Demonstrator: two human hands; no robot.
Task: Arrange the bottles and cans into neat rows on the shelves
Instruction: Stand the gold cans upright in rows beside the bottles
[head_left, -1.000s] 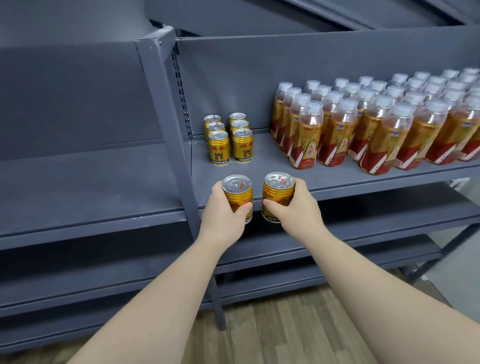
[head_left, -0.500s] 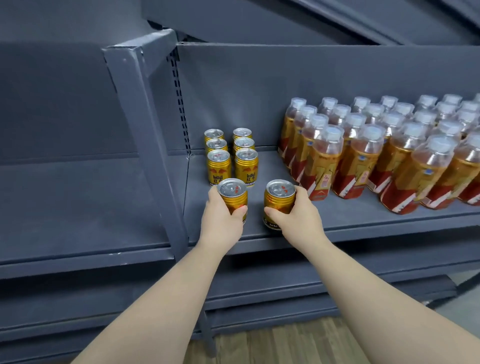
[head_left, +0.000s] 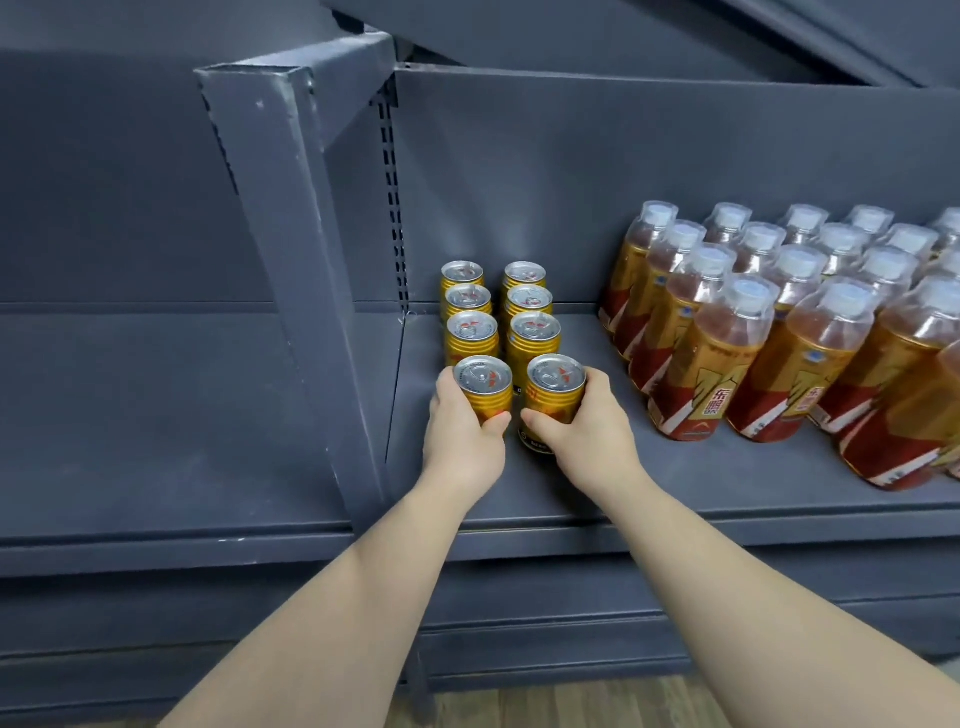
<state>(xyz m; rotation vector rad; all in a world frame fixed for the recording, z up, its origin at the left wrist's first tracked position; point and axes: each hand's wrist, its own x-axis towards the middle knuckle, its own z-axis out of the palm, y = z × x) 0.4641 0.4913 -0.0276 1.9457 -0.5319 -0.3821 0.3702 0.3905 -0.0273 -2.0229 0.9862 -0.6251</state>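
My left hand (head_left: 462, 441) grips a gold can (head_left: 484, 387) and my right hand (head_left: 587, 434) grips a second gold can (head_left: 555, 397). Both cans are upright, side by side on the grey shelf (head_left: 675, 483), right in front of two short rows of gold cans (head_left: 501, 312) that run back toward the shelf wall. The held cans line up with those two rows. To the right stand several rows of amber tea bottles (head_left: 769, 332) with white caps and red labels.
A grey upright post (head_left: 306, 270) divides this shelf bay from the bare bay on the left (head_left: 156, 415). Lower shelves (head_left: 571, 623) lie below, with wooden floor (head_left: 545, 701) at the bottom. Bare shelf surface lies between the cans and the bottles.
Both hands carried their cans from the shelf's front edge inward, up against the front of the two can rows. The camera moved closer to the shelf.
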